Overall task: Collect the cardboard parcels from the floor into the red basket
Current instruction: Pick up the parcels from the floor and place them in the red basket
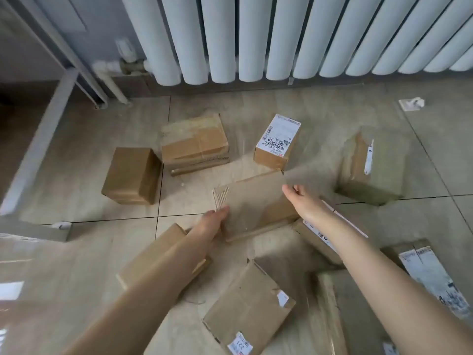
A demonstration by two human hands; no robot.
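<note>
Presently, the step: both hands take one box from the heap; I judge this is the beginning of a lift.
Middle parcel (256,203): it is in the middle of the floor (76,162), between the boxes toward the floor's far edge and those at its near edge. If it has left the tiles or not, the blur does not let me tell.
Left hand (213,221): it grips the left short end of the middle parcel, thumb on the top face; the other fingers go under the edge and are hidden.
Right hand (303,201): it grips the right end near the far corner, with fingers curled over the edge.
Why held so: the box looks too wide for one hand, so a hand at each end probably keeps it level and stops it from turning.
Long axis: it runs left to right, almost along the floor's far edge, with the right end turned a little away from the person. The broad face looks up.
Labelled box (277,142): it is just behind the middle parcel, toward the far edge.
Taped box (194,142): it lies left of the labelled box, touching or nearly touching a plain box (131,174).
Near parcel (245,308): it is at the near edge, between the two forearms.
Radiator (256,34): it hangs above the floor's far edge.
Red basket: not in view.
Progress: many parcels are on the floor, so I judge the task is early.
</note>
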